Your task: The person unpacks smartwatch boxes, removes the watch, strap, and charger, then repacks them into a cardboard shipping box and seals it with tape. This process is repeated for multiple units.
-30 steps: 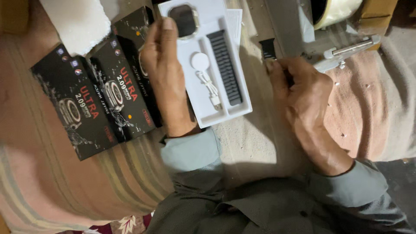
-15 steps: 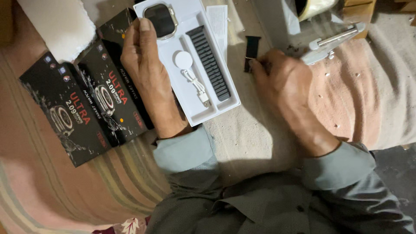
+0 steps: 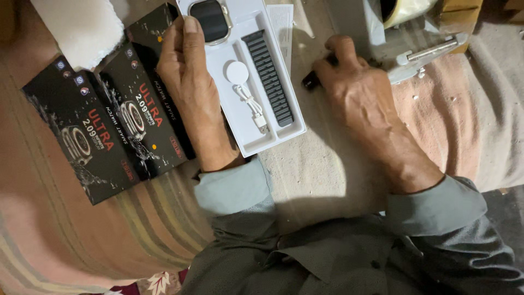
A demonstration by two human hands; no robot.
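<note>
Our left hand [image 3: 188, 82] rests flat on the white tray [image 3: 284, 134] edge, fingers together; right hand [image 3: 360, 93] fingers clamped on a dark strap piece [image 3: 310, 82].

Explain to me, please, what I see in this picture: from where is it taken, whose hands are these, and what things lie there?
The picture comes from a camera worn on a person's head, looking down at that person's own two bare hands. There is no machine.

The left hand rests on the edge of a white moulded plastic tray. In the tray lie a dark-screened smartwatch body, a black ribbed watch strap and a round white charging puck with a short cable.

Left of the tray lie two black printed cardboard boxes, overlapping.

The right hand closes around a small dark object; what it is cannot be told.

Everything lies on a beige and pink cloth.
</note>
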